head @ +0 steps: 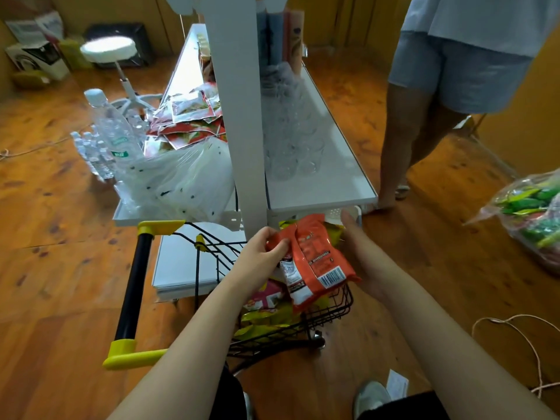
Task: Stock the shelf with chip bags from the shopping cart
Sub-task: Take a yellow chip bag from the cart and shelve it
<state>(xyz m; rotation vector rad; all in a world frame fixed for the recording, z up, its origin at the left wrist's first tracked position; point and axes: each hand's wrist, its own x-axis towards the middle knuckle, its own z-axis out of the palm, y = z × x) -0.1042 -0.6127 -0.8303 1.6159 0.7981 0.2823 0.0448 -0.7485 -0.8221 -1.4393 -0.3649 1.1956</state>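
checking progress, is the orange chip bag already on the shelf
No, the orange chip bag is held between the left hand and right hand above the shopping cart.

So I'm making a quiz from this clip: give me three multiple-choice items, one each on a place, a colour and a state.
1. Where are the clear cups?
A. right shelf
B. cart
C. floor

2. What colour is the held bag?
A. green
B. orange
C. blue

3. How is the bag held?
A. lying loose in the cart
B. left hand only
C. between both hands

Answers:
1 A: the cups stand on the right shelf.
2 B: the bag is orange.
3 C: the left hand grips its top and the right hand supports its side, above the cart.
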